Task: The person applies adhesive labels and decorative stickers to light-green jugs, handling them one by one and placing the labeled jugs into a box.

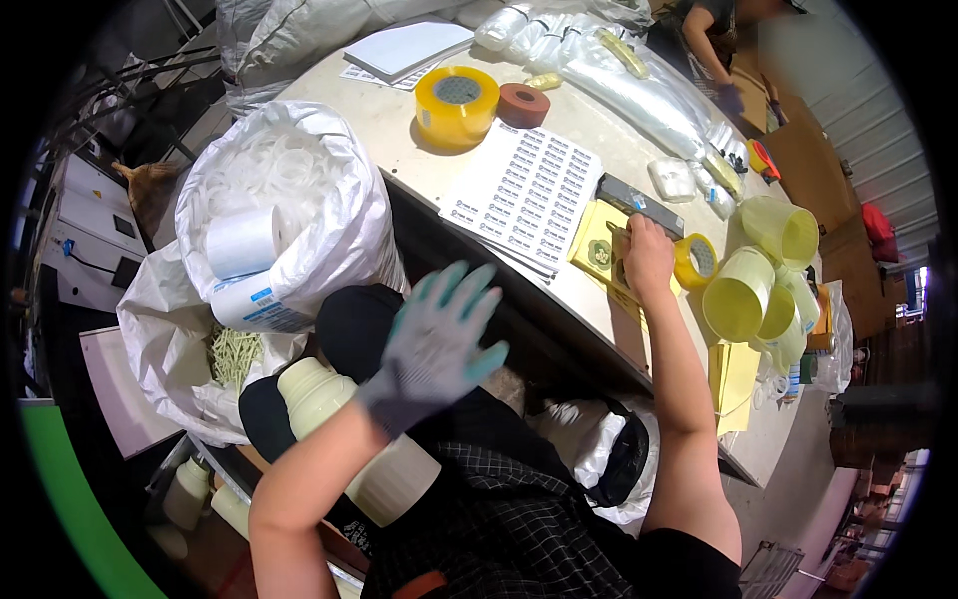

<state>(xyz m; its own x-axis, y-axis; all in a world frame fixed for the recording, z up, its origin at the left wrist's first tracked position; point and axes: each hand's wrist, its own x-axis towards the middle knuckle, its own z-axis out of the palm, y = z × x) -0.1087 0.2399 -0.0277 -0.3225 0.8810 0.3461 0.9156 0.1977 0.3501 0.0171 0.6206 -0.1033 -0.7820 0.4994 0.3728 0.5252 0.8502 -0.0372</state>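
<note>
My left hand (439,329), in a grey glove with green fingertips, hovers over my lap with its fingers spread and nothing in it. A cream plastic bottle (397,482) lies slantwise across my lap, partly hidden by my left forearm. On the table, my bare right hand (649,258) is closed at the stack of yellow printed cards (596,243). A thin dark thing shows at its fingertips, too small to name. Just beyond that hand lies a long grey box (639,203); a small yellow tape roll (696,260) stands to its right. Sheets of printed labels (524,190) lie left of the cards.
Large yellow tape (456,108) and a brown tape roll (523,105) stand farther back. Cream containers (738,293) cluster at the right. A white sack (344,150) of translucent plastic pieces stands left. Another person (709,45) is at the far right, beside cardboard.
</note>
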